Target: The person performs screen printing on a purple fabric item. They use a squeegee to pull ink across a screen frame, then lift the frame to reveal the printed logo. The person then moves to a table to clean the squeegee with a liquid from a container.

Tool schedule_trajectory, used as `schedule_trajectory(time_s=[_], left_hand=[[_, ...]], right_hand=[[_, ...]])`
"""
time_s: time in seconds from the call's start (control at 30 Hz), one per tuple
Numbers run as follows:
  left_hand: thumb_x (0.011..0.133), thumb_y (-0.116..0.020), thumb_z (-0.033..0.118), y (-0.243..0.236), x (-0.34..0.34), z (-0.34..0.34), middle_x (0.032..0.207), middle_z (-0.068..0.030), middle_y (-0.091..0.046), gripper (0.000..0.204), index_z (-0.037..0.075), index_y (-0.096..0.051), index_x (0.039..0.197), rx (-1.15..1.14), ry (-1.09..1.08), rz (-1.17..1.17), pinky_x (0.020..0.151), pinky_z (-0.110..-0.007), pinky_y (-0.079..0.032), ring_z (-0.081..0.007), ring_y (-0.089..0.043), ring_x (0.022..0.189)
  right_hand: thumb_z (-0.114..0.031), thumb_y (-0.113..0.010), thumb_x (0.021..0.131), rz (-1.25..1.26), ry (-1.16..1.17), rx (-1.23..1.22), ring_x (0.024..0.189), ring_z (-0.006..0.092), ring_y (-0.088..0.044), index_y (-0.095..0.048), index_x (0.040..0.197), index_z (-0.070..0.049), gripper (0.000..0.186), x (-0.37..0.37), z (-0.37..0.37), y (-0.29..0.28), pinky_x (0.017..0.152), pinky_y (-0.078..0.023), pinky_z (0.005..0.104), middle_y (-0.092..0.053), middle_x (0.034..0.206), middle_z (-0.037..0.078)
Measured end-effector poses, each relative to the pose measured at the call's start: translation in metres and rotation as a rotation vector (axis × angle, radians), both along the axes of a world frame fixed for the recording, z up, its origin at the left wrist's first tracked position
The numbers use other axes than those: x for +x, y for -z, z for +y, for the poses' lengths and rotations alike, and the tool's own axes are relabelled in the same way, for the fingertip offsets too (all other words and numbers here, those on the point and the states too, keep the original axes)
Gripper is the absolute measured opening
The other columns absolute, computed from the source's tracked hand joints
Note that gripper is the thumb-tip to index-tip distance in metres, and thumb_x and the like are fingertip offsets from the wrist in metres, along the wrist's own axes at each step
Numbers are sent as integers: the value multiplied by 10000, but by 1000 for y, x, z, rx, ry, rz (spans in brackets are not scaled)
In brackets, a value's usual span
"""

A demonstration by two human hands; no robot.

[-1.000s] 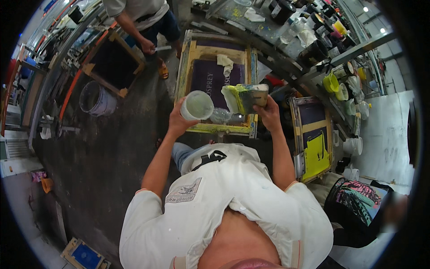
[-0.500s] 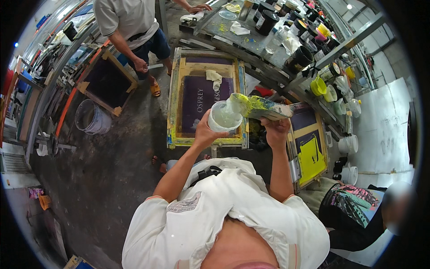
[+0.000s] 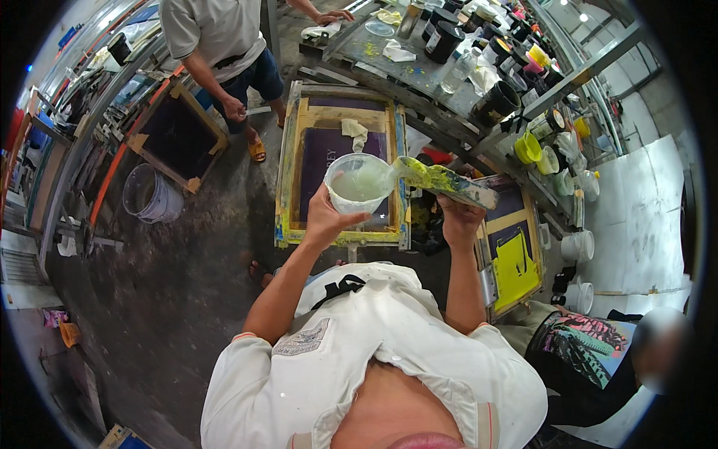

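Cup (image 3: 359, 184), shifted leftward, clasped in left hand (image 3: 325, 221); squeegee (image 3: 446, 183), gripped by right hand (image 3: 461, 217), points lengthwise at its rim.

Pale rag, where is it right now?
In the head view, in the upper middle, the pale rag lies on the wood-framed screen, just beyond the tub in the left hand.
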State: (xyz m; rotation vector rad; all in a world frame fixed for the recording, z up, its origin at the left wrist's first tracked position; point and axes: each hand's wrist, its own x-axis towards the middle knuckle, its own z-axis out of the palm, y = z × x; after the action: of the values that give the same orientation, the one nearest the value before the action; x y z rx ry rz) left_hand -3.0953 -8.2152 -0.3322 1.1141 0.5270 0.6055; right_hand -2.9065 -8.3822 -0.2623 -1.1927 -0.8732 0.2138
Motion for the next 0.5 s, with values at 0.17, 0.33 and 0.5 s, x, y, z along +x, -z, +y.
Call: schedule_trajectory(time_s=[0.17, 0.33, 0.5], left_hand=[[615, -962, 121, -14, -10, -2, 1310, -172, -584, 1040, -86, -362, 1439, 47, 10, 32, 1031, -347, -509, -220, -613, 1182], [590, -951, 55, -34, -34, 10, 1302, -143, -608, 988, -55, -425, 1418, 125, 1, -13, 1042, -353, -497, -213, -617, 1184], [597, -947, 64, -58, -70, 31, 1253, -130, -636, 941, -64, -458, 1391, 243, -4, 22, 1017, -324, -501, -185, -628, 1143]], right_hand=[[50, -756, 839, -118, -25, -18, 1080, 268, -661, -636, 1142, -2, 331, -4, 4, -6, 967, -526, 410, -680, 1126, 136], [13, -747, 830, -290, -81, -95, 1073, 282, -667, -647, 1116, -2, 303, 11, 10, 12, 953, -520, 419, -691, 1092, 136], [48, -718, 786, -449, -68, -205, 1030, 285, -688, -669, 1097, -12, 321, 21, 11, 25, 939, -522, 404, -718, 1055, 122]])
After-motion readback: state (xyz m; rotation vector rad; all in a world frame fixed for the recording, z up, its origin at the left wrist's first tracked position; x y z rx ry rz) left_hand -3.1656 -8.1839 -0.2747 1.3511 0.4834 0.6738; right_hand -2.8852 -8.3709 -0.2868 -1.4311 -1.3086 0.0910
